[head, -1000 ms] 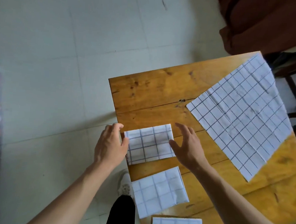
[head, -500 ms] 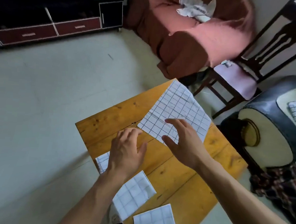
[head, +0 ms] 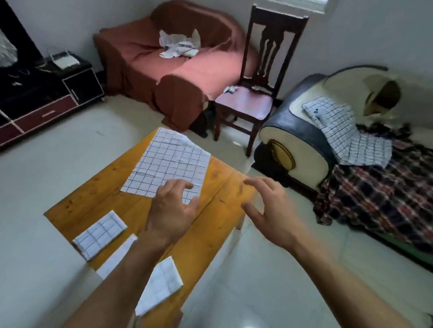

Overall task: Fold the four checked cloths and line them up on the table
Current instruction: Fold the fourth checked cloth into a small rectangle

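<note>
An unfolded white checked cloth lies flat at the far end of the small wooden table. Three folded checked cloths sit along the table's near left edge: one at the left, one partly behind my left forearm, one nearest me. My left hand hovers over the near edge of the unfolded cloth, fingers loosely bent, holding nothing. My right hand hangs open above the table's right edge, fingers spread.
Beyond the table stand a rust-covered sofa and a dark wooden chair. At the right a cream and black armchair carries more checked cloth and a plaid blanket. A dark low cabinet lines the left wall.
Both hands left the folded cloth at the near left edge and moved to the far side. The left now hovers over the unfolded cloth. My view lifted to take in the room.
</note>
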`<state>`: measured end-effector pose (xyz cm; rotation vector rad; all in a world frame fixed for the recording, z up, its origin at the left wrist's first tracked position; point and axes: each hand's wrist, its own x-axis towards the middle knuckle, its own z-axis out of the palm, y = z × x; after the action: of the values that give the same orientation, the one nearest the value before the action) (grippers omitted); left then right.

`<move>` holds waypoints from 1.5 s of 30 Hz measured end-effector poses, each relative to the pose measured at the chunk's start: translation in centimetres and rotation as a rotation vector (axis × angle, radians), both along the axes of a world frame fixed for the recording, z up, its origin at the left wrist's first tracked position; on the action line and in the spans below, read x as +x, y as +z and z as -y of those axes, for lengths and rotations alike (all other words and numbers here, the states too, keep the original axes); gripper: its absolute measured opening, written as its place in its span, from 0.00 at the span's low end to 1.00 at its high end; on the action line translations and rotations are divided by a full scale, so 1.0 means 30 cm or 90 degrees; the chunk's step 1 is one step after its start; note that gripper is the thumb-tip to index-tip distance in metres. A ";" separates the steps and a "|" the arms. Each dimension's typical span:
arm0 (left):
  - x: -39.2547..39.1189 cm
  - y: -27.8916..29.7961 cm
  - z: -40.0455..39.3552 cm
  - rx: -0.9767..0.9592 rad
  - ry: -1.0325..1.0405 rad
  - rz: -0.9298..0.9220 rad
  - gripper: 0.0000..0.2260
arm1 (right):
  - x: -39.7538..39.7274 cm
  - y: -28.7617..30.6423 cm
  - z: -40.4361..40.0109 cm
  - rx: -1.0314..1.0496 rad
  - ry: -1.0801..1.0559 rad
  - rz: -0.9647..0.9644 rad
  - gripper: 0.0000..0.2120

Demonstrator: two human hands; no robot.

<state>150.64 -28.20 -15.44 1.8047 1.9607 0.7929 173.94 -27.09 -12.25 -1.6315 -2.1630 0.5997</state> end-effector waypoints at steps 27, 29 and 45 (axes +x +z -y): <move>0.467 0.047 -0.672 0.015 -0.114 0.067 0.14 | 0.608 0.202 -0.550 0.046 -0.201 0.065 0.24; 0.459 0.043 -0.704 0.009 -0.101 0.060 0.14 | 0.590 0.181 -0.612 0.036 -0.183 0.050 0.24; 0.800 0.042 -1.270 -0.037 0.051 -0.047 0.13 | 0.886 0.029 -1.328 0.009 0.014 -0.005 0.21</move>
<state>174.63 9.89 -14.17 1.7545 2.0920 0.6949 200.52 12.76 -11.39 -1.5980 -2.1770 0.5936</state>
